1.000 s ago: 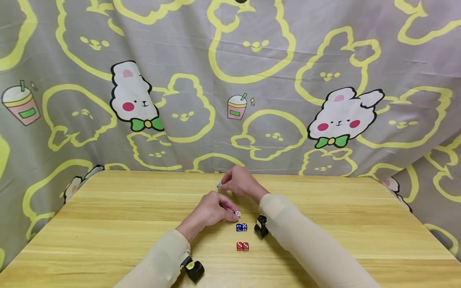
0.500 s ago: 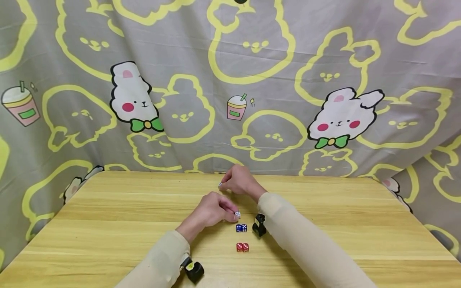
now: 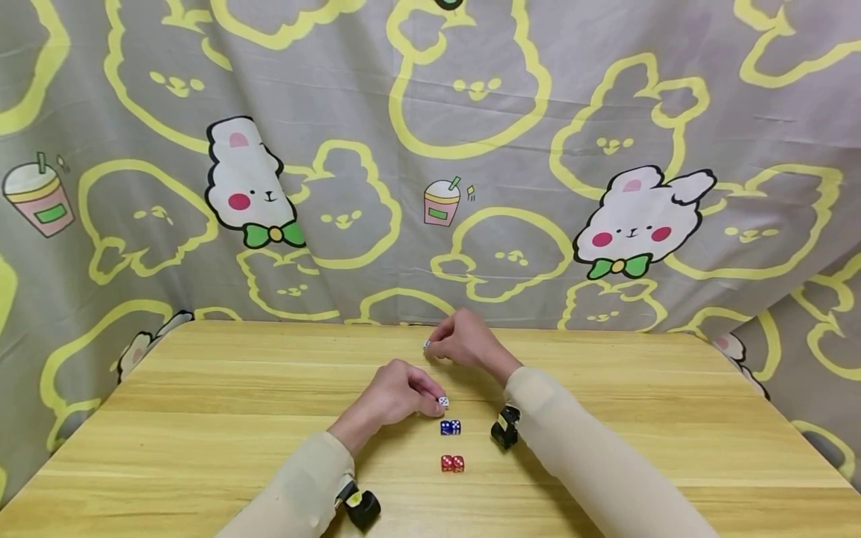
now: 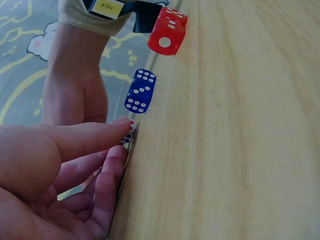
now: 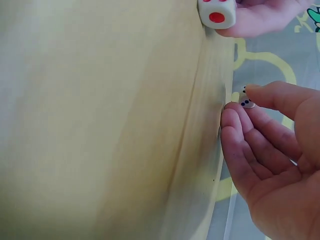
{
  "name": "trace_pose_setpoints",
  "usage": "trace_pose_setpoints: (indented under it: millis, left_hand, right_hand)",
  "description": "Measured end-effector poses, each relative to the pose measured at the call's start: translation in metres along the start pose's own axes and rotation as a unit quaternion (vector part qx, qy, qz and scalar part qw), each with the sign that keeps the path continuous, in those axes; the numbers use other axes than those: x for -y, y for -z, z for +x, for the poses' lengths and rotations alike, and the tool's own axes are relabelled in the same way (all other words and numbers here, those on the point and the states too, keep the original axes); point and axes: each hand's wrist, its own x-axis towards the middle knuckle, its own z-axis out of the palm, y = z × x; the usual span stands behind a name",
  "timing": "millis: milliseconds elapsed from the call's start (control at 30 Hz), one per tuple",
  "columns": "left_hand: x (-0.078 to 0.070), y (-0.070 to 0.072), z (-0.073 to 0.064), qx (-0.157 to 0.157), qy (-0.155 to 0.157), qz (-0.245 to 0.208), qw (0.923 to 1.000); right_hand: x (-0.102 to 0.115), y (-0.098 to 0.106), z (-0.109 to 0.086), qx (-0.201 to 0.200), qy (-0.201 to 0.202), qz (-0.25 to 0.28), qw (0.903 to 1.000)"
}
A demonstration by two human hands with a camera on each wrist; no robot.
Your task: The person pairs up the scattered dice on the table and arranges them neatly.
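Observation:
My left hand (image 3: 397, 392) pinches a white die (image 3: 443, 402) between thumb and fingers, low at the tabletop. Red and dark pips show on that die (image 5: 218, 14) in the right wrist view. Farther back, my right hand (image 3: 466, 342) pinches a second white die (image 3: 427, 344) by its thumb and fingertips, its fingers close over the wood. Just in front of the left hand's die sits a pair of blue dice (image 3: 451, 427), side by side. Nearer the front lies a pair of red dice (image 3: 453, 464), also side by side.
The wooden table (image 3: 202, 418) reaches back to a grey curtain (image 3: 363, 90) with yellow cartoon outlines. Each forearm wears a cream sleeve and a black wrist camera mount, the right mount (image 3: 506, 427) standing close to the blue dice.
My right hand has shifted to the right along the back of the table, with its white die still pinched. The left hand and the coloured dice have stayed in place.

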Motion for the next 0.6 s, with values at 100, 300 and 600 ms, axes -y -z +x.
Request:
trace_pose_setpoints:
  millis: [100,300,600]
  left_hand:
    - [0.0,0.0,-0.001,-0.001,0.0,0.001,1.0]
    - [0.001,0.0,-0.001,-0.004,0.003,0.0,1.0]
    - [0.0,-0.001,0.0,0.0,0.002,0.0,1.0]
  right_hand:
    - [-0.001,0.001,-0.004,0.003,0.001,0.014,0.9999]
    - [-0.002,0.003,-0.013,0.006,0.003,0.028,0.9996]
    - [-0.002,0.01,-0.029,-0.019,-0.004,0.03,0.9994]
